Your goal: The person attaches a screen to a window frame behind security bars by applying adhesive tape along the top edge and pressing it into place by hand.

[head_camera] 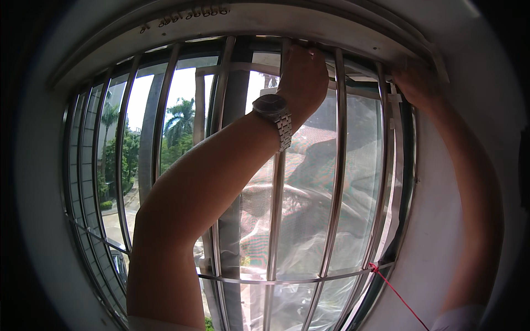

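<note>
My left hand (307, 76), a wristwatch (271, 105) on its wrist, reaches up to the top of a window between two metal security bars. Its fingertips are lost in shadow at the upper frame, so whether they grip anything is unclear. My right hand (416, 85) is raised to the window's upper right corner, beside the outermost bars, its fingers dark and partly hidden. Behind the bars hangs a wrinkled, see-through mesh screen (306, 198), loose and creased over the right part of the window. A pale strip (395, 145) runs down the right side, below my right hand.
Upright metal bars (338, 165) cross the whole window, joined low down by a horizontal bar (298, 281). Red string (399, 296) is knotted to that bar at the right. Several curtain rings (207, 13) hang from a rail above. Trees (180, 120) and a road show outside.
</note>
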